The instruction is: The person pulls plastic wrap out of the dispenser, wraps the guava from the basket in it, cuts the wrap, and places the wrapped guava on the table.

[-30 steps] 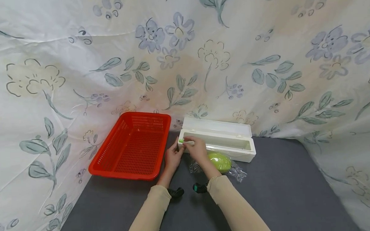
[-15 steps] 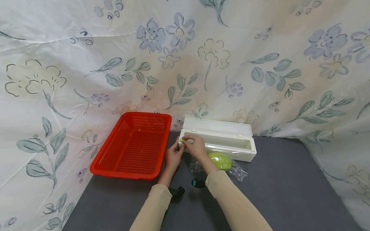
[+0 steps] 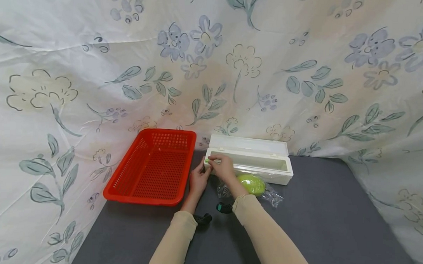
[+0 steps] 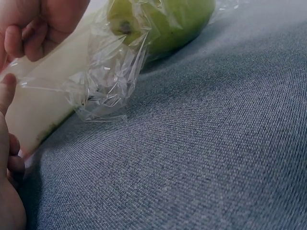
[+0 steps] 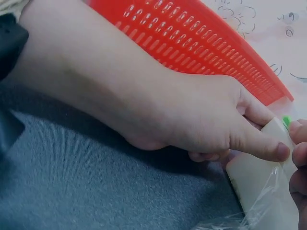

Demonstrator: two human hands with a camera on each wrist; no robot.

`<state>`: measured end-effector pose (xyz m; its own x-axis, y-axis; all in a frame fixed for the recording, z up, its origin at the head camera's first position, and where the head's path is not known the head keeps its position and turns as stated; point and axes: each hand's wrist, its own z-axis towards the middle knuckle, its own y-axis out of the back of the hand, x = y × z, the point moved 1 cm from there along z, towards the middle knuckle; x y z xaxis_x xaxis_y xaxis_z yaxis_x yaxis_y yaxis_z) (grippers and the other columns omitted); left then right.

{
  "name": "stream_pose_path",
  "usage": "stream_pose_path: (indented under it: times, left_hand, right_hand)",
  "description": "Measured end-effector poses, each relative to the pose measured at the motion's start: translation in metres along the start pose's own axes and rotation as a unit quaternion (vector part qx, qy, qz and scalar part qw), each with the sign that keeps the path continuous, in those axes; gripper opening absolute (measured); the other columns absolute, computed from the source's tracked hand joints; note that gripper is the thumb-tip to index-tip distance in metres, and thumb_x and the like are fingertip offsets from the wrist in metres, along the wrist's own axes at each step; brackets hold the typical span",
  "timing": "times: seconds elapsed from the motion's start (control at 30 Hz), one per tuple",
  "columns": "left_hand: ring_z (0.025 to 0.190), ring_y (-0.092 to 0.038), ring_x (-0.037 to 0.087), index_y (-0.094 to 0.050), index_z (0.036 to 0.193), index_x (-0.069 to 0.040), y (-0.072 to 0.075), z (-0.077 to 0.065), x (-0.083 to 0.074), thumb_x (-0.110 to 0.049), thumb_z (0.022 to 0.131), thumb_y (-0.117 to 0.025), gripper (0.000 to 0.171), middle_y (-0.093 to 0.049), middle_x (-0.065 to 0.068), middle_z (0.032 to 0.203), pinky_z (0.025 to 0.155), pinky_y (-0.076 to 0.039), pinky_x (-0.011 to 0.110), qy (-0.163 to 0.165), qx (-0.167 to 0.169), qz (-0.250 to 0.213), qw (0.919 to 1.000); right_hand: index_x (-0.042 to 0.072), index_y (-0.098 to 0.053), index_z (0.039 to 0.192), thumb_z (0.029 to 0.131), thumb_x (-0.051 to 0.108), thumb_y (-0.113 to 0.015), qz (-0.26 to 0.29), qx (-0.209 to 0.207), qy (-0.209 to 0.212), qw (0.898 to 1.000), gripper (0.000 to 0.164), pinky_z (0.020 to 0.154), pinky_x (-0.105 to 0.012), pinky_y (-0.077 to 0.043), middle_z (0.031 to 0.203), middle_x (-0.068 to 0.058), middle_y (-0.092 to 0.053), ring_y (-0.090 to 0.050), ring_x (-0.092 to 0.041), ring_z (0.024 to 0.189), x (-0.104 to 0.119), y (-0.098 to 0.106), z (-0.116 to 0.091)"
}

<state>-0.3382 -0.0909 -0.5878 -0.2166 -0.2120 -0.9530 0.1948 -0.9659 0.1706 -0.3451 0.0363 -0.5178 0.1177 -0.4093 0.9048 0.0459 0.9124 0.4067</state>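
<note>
A long white cling film box point(image 3: 283, 179) lies with its lid raised. My left hand point(image 3: 198, 181) grips its left end, thumb on the front face in the right wrist view. My right hand point(image 3: 225, 168) pinches a small green slider point(image 3: 207, 160) at the box's front left corner; the right wrist view shows the fingertips right at this slider point(image 5: 286, 120). Clear cling film point(image 4: 105, 91) runs down from the box's front edge. Under it, against the box, lies an oval green fruit point(image 4: 177, 24), mango-like, partly behind my right forearm in the head view.
A red perforated plastic basket point(image 3: 110, 195) stands left of the box, close to my left hand. Loose film point(image 3: 274, 197) spreads right of the fruit. A floral curtain point(image 3: 302, 117) hangs right behind the box and basket. Dark grey cloth point(image 3: 326, 213) covers the table.
My right fingertips have moved slightly left, closing in on the green slider, and the right wrist has shifted a little left. Left hand, box, fruit and basket stay put.
</note>
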Motion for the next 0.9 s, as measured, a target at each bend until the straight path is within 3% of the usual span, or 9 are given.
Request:
stream_pose_path:
  times: [0.17,0.3,0.43,0.5,0.57,0.63,0.73,0.9]
  left_hand:
    - [0.052,-0.029,0.004,-0.054,0.155,-0.013,0.0,0.0,0.0,-0.016,0.097,-0.081,0.064,-0.057,0.017,0.15,0.05,-0.03,0.02,0.001,-0.004,-0.008,1.0]
    - [0.063,-0.042,0.006,-0.055,0.154,-0.012,0.0,-0.001,-0.001,-0.015,0.096,-0.081,0.063,-0.058,0.018,0.148,0.051,-0.03,0.021,0.0,-0.007,-0.008,0.9999]
    - [0.08,-0.057,0.008,-0.057,0.153,-0.013,0.0,-0.001,-0.003,-0.016,0.096,-0.081,0.061,-0.059,0.017,0.147,0.054,-0.033,0.021,0.0,-0.008,-0.006,1.0]
    - [0.104,-0.065,0.01,-0.056,0.153,-0.011,0.0,-0.001,-0.004,-0.016,0.097,-0.081,0.061,-0.059,0.018,0.148,0.059,-0.04,0.018,-0.003,-0.007,-0.008,0.9999]
    - [0.118,-0.066,0.019,-0.055,0.153,-0.01,0.0,-0.002,-0.005,-0.016,0.097,-0.08,0.062,-0.058,0.017,0.148,0.066,-0.044,0.015,-0.003,-0.003,-0.017,0.9998]
    - [0.135,-0.058,0.023,-0.054,0.154,-0.009,-0.001,-0.001,-0.005,-0.015,0.097,-0.08,0.063,-0.058,0.018,0.149,0.074,-0.047,0.014,-0.003,-0.001,-0.026,0.9996]
    - [0.137,-0.057,0.026,-0.053,0.154,-0.007,-0.001,0.0,-0.006,-0.013,0.096,-0.08,0.063,-0.057,0.019,0.149,0.07,-0.046,0.015,-0.004,-0.001,-0.037,0.9993]
    - [0.137,-0.057,0.025,-0.054,0.153,-0.007,-0.002,0.0,-0.005,-0.012,0.095,-0.081,0.064,-0.058,0.018,0.148,0.072,-0.045,0.012,-0.002,-0.003,-0.039,0.9992]
  right_hand:
    - [0.008,-0.083,0.114,0.1,0.012,-0.075,0.023,-0.002,-0.01,1.0,0.017,0.047,-0.022,-0.045,0.116,-0.016,-0.077,-0.052,-0.006,0.046,-0.002,-0.003,0.001]
    - [0.007,-0.083,0.113,0.101,0.011,-0.074,0.013,-0.002,-0.003,1.0,0.016,0.046,-0.021,-0.044,0.117,-0.017,-0.076,-0.051,-0.005,0.044,-0.002,-0.003,0.001]
    - [0.006,-0.083,0.112,0.1,0.009,-0.073,0.0,-0.006,0.007,1.0,0.015,0.046,-0.021,-0.044,0.116,-0.018,-0.076,-0.052,-0.006,0.046,-0.001,-0.001,0.0]
    - [0.006,-0.083,0.111,0.1,0.009,-0.074,-0.01,-0.011,0.011,1.0,0.015,0.049,-0.021,-0.044,0.116,-0.017,-0.077,-0.054,-0.008,0.051,-0.001,0.001,0.0]
    - [0.006,-0.083,0.11,0.099,0.009,-0.074,-0.028,-0.017,0.02,0.999,0.014,0.054,-0.022,-0.044,0.116,-0.015,-0.078,-0.057,-0.007,0.062,-0.001,0.004,0.0]
    - [0.007,-0.083,0.111,0.099,0.009,-0.074,-0.044,-0.017,0.025,0.999,0.015,0.057,-0.023,-0.043,0.117,-0.013,-0.078,-0.054,-0.01,0.063,-0.002,0.006,-0.001]
    - [0.007,-0.083,0.113,0.1,0.01,-0.074,-0.052,-0.012,0.031,0.998,0.016,0.057,-0.024,-0.042,0.116,-0.012,-0.079,-0.051,-0.008,0.061,-0.003,0.009,-0.001]
    - [0.008,-0.082,0.116,0.101,0.013,-0.073,-0.026,0.006,0.01,1.0,0.018,0.046,-0.024,-0.041,0.107,-0.014,-0.079,-0.045,-0.007,0.041,-0.005,0.014,-0.002]
